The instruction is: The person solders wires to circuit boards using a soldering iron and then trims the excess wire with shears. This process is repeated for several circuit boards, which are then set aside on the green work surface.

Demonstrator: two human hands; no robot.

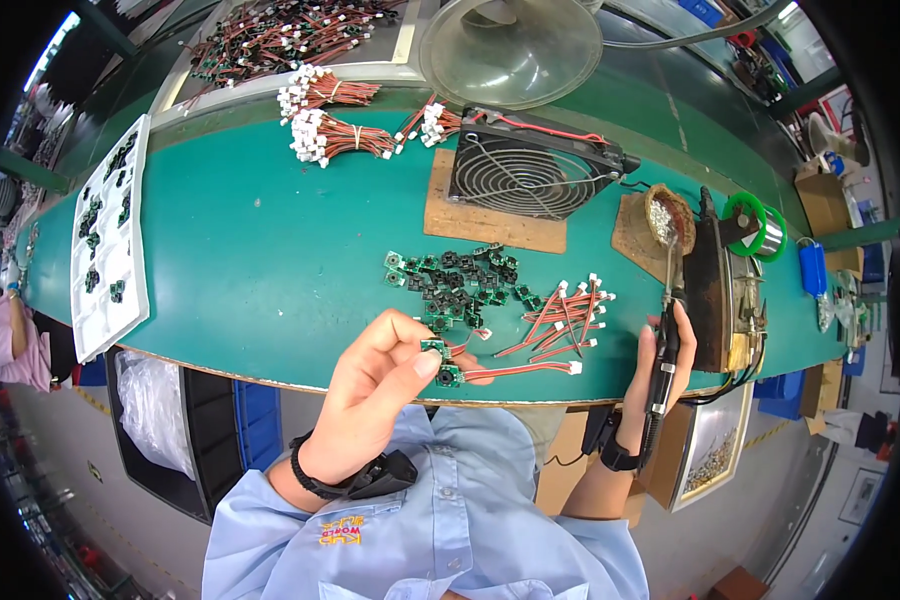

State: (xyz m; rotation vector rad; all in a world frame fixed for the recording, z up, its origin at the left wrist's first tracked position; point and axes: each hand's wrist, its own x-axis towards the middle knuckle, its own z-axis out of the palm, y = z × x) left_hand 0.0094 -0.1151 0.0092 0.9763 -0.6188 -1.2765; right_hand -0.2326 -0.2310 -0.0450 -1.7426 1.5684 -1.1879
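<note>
In the head view, the left hand point(385, 375) is seen above the near edge of the green worktop point(260, 250), its thumb and fingertips pinched on a small green circuit board point(433, 347). A 2nd small board point(449, 375) with a red and white lead point(525, 369) attached is noted just below the thumb, touching or nearly touching it; which of these applies cannot be told. The right hand point(660, 365) is closed around a soldering iron point(667, 330), held upright with its tip pointing away from the body, toward a brass wool tip cleaner point(667, 215) on a cork pad. A pile of small green and black boards point(455, 280) is recorded on the worktop just beyond the left hand, with a loose group of red and white connector leads point(565, 315) beside it, between the 2 hands. A black grilled fan point(530, 165) is set on a brown board further back. Bundled leads point(335, 135) lie toward the far edge, and a white tray point(110, 235) of parts rests on the far left. A green solder spool point(760, 225) stands to the right of the iron stand.
</note>
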